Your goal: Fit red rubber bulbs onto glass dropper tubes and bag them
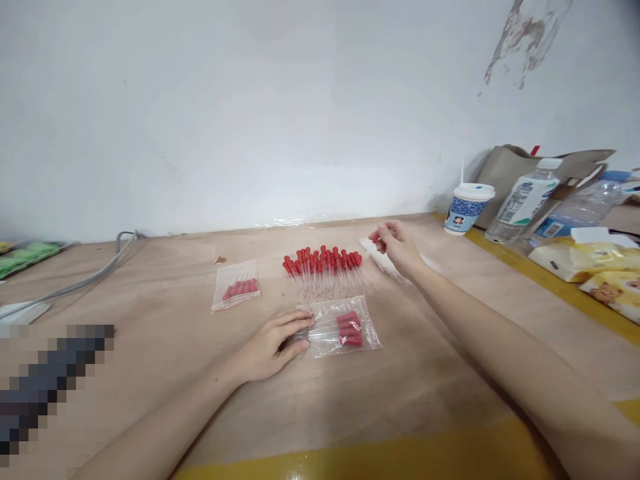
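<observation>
My left hand (275, 343) lies flat on the wooden table, fingers stretched out onto the open end of a clear plastic bag (343, 327) that holds a few red-capped droppers. Behind that bag a row of several loose red-capped glass droppers (325, 267) lies on the table. My right hand (395, 245) hovers at the right end of the row, fingers pinched on a red-capped dropper (375, 238). Under that hand lie some empty clear bags (383, 260). To the left a second filled bag (236, 287) lies by itself.
A paper cup with lid (467, 208), two plastic bottles (523, 200) and a brown paper bag (505, 177) stand at the back right. Tissue packs (585, 260) lie at the right edge. A grey cable (85, 280) runs along the left. The table has a yellow edge strip (350, 460).
</observation>
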`<state>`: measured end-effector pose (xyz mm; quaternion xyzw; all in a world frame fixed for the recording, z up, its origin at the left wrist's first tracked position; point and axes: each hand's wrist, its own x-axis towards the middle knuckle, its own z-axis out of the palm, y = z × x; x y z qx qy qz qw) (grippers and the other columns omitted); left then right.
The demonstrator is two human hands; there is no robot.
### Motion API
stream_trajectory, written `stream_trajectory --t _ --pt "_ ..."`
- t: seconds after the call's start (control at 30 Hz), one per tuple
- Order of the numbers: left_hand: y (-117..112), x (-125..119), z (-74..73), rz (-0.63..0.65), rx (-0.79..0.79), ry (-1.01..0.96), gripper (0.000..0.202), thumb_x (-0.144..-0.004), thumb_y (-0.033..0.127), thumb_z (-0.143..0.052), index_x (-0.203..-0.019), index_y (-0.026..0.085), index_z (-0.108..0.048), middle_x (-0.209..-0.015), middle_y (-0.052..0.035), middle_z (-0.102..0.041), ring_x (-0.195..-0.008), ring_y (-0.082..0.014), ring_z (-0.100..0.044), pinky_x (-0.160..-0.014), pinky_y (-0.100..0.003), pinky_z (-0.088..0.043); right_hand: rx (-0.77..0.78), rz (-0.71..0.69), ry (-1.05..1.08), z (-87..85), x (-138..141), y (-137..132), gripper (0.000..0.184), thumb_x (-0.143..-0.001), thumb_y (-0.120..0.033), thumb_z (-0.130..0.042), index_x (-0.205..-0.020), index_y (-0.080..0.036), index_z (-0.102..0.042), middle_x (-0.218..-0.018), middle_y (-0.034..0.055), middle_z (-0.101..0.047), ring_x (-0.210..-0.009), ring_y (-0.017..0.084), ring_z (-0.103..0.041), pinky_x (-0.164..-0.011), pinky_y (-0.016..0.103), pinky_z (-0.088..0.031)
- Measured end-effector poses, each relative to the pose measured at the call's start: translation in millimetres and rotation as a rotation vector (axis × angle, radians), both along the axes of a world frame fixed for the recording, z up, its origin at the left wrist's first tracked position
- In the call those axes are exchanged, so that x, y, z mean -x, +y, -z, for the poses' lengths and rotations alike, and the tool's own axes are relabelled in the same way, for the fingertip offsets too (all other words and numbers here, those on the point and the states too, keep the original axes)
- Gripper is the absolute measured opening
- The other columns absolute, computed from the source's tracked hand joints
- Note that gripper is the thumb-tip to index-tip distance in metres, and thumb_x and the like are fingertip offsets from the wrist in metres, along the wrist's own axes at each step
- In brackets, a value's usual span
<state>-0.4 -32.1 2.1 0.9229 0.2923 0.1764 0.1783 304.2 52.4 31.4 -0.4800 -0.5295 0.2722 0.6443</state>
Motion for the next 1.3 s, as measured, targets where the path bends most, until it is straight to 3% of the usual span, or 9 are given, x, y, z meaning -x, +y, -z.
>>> stream_trajectory --t 0.13,0.33,0.6,0.7,0.83,0.9,1.0,1.13,1.3 --pt "0.6 1.1 0.2 0.025 0.002 0.005 0.037 -0.087 0.031 -0.048 -0.123 0.026 -0.05 -0.128 -0.0056 -0.05 -0.12 -0.0207 -0.043 -0.1 -0.041 -0.038 0.062 0.107 0.166 19.0 -15.8 -49.6 0.035 -0.072 -0.052 -0.057 -0.076 -0.02 -0.044 -0.057 -0.004 -0.056 -0.041 0.006 -0.044 -0.038 0.018 -0.032" --pt "1.0 2.2 -0.4 0.057 0.001 0.016 0.038 -0.085 0.032 -0.049 -0.123 0.026 -0.05 -0.129 -0.0053 -0.049 -0.121 -0.0215 -0.042 -0.1 -0.041 -0.038 0.246 0.08 0.444 50.3 -7.8 -86.7 0.027 -0.072 -0.041 -0.061 -0.076 -0.022 -0.043 -0.06 -0.0042 -0.058 -0.046 0.008 -0.053 -0.042 0.019 -0.042" --pt "0.7 3.1 0.5 0.022 -0.001 0.051 0.041 -0.086 0.036 -0.047 -0.126 0.026 -0.046 -0.132 -0.0054 -0.046 -0.123 -0.0217 -0.039 -0.102 -0.043 -0.036 0.385 -0.142 0.522 48.0 11.5 -98.4 0.018 -0.079 -0.029 -0.059 -0.076 -0.02 -0.043 -0.062 -0.002 -0.06 -0.053 0.01 -0.06 -0.051 0.021 -0.05" --pt "0.5 2.3 0.0 0.018 -0.01 0.043 0.041 -0.086 0.036 -0.047 -0.126 0.026 -0.046 -0.13 -0.0054 -0.048 -0.123 -0.0217 -0.04 -0.101 -0.042 -0.036 0.401 -0.143 0.504 46.1 9.5 -101.9 0.017 -0.08 -0.029 -0.058 -0.074 -0.02 -0.044 -0.061 -0.002 -0.06 -0.052 0.009 -0.06 -0.051 0.019 -0.05" --pt "0.6 1.8 0.1 0.008 -0.009 0.053 0.041 -0.086 0.037 -0.048 -0.125 0.026 -0.047 -0.131 -0.0053 -0.047 -0.123 -0.0217 -0.039 -0.102 -0.042 -0.035 0.428 -0.186 0.538 42.0 0.4 -102.2 0.017 -0.077 -0.027 -0.061 -0.076 -0.02 -0.046 -0.068 -0.0008 -0.063 -0.061 0.011 -0.063 -0.063 0.024 -0.054" --pt "0.7 1.8 0.1 0.013 -0.014 0.048 0.042 -0.086 0.037 -0.048 -0.126 0.026 -0.047 -0.13 -0.0055 -0.048 -0.123 -0.0221 -0.04 -0.102 -0.042 -0.036 0.475 -0.296 0.484 40.1 -5.9 -101.8 0.02 -0.073 -0.026 -0.066 -0.076 -0.019 -0.048 -0.074 0.0011 -0.065 -0.066 0.012 -0.064 -0.067 0.025 -0.053" --pt "0.7 1.9 -0.1 0.017 -0.018 0.038 0.043 -0.085 0.037 -0.048 -0.126 0.026 -0.046 -0.13 -0.0054 -0.049 -0.122 -0.0219 -0.041 -0.102 -0.042 -0.036 0.527 -0.402 0.212 38.5 -13.5 -102.1 0.026 -0.065 -0.028 -0.073 -0.076 -0.017 -0.052 -0.067 -0.0002 -0.064 -0.058 0.009 -0.06 -0.057 0.021 -0.049" --pt "0.6 2.1 -0.3 0.019 -0.022 0.038 0.042 -0.086 0.037 -0.048 -0.126 0.026 -0.046 -0.129 -0.0059 -0.049 -0.122 -0.0222 -0.041 -0.101 -0.043 -0.036 0.46 -0.467 -0.119 39.1 -13.2 -104.4 0.026 -0.062 -0.034 -0.073 -0.073 -0.015 -0.058 -0.058 -0.0041 -0.058 -0.051 0.006 -0.051 -0.048 0.019 -0.039" --pt "1.4 2.3 0.5 0.021 -0.015 0.038 0.041 -0.085 0.036 -0.049 -0.125 0.025 -0.047 -0.13 -0.0064 -0.049 -0.122 -0.0221 -0.041 -0.101 -0.043 -0.036 0.382 -0.444 -0.201 43.1 1.1 -107.8 0.023 -0.062 -0.032 -0.072 -0.074 -0.016 -0.062 -0.062 -0.0025 -0.06 -0.057 0.009 -0.053 -0.055 0.022 -0.042"
